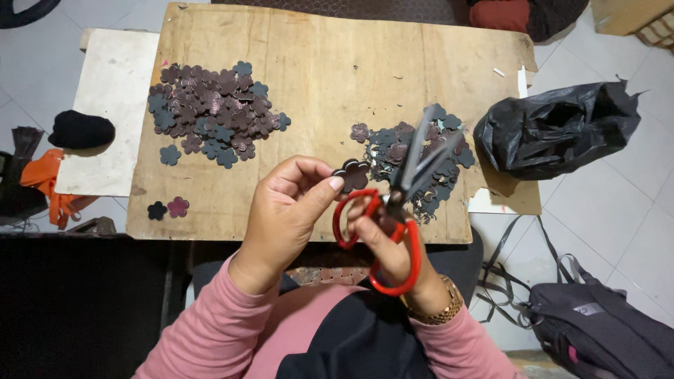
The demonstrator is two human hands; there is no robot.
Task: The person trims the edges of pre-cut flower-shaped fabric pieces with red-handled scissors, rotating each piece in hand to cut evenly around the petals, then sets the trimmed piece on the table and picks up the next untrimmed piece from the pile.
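Observation:
My left hand (288,210) pinches a small dark flower-shaped leather piece (353,174) between thumb and fingers. My right hand (388,247) grips red-handled scissors (400,210), blades parted and pointing up to the right, just beside the flower piece. Both hands hover over the front edge of a wooden board (330,77). A large pile of brown and teal flower cutouts (214,112) lies at the board's left. A smaller pile of cutouts and trimmings (449,151) lies behind the scissors at the right.
Two loose flowers, one black (157,210) and one pink (177,206), lie at the board's front left. A black plastic bag (558,130) sits right of the board, a dark backpack (597,326) on the tiled floor. A black cloth (81,130) rests on a white board.

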